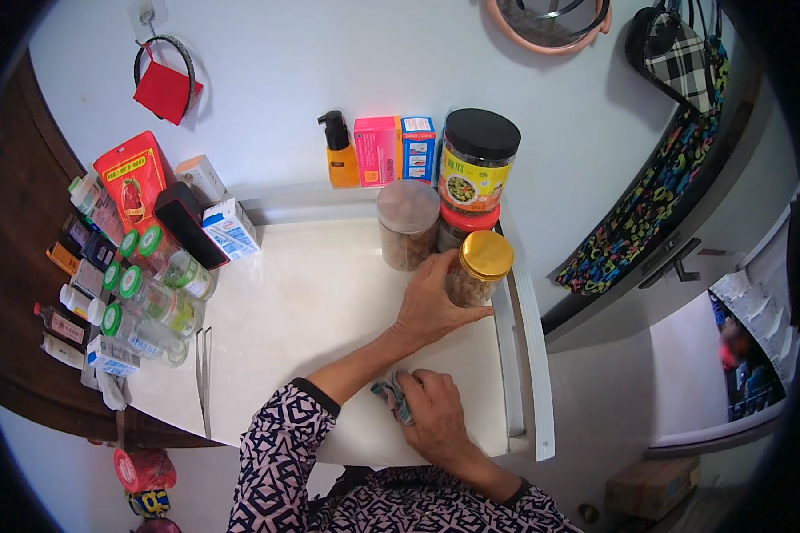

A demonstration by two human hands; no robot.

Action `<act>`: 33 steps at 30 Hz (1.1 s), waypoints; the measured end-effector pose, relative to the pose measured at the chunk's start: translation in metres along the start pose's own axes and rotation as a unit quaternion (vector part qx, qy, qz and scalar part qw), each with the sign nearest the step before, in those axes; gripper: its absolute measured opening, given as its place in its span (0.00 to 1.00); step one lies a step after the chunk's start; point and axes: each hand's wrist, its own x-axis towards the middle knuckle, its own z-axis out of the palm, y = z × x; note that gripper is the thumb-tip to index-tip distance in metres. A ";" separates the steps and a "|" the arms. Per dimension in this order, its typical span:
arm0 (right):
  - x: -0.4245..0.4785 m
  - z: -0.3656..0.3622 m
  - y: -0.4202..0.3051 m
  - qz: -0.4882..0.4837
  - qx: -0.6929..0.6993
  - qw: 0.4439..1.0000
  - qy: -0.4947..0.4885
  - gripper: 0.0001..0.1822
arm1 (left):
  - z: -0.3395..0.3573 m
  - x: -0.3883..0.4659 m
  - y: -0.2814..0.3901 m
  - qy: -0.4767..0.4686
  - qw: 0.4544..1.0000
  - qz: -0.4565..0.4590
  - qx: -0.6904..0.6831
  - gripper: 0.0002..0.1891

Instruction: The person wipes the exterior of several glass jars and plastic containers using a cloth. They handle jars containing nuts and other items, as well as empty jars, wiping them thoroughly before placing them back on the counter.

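My left hand (427, 303) grips a clear jar (472, 288) with a gold screw lid, its fingers and thumb around the sides. Pale brown pieces fill the jar, which is near the right edge of the white tabletop (307, 286). A crumpled grey-green cloth (393, 398) is bunched under my right hand (435, 413), close to the table's front edge. Just behind the gold-lidded jar are a jar with a translucent lid (408, 226) and a red-lidded jar (470, 221). A large black-lidded jar (478, 163) with a yellow label rises behind them.
A pump bottle (340, 150), a pink box (377, 152) and a blue box (418, 150) line the wall. At left are several green-lidded glass jars (163, 303), a black speaker-like box (190, 223), a red pouch (135, 180) and long metal tweezers (204, 380). A metal rail (530, 346) edges the right side.
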 end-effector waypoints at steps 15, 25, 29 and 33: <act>-0.002 0.000 0.003 -0.002 -0.012 1.000 -0.028 0.23 | -0.064 0.014 0.031 0.127 0.991 0.014 -0.047 0.30; 0.003 -0.004 0.000 0.009 -0.003 0.999 -0.039 0.26 | -0.080 0.081 0.001 0.171 0.984 -0.027 -0.047 0.28; 0.006 -0.009 -0.001 0.015 0.001 0.999 -0.052 0.26 | -0.079 0.088 -0.003 0.160 0.987 -0.013 0.001 0.31; 0.005 -0.006 -0.001 0.016 0.000 0.999 -0.044 0.27 | -0.075 0.090 -0.011 0.168 0.986 0.005 0.012 0.35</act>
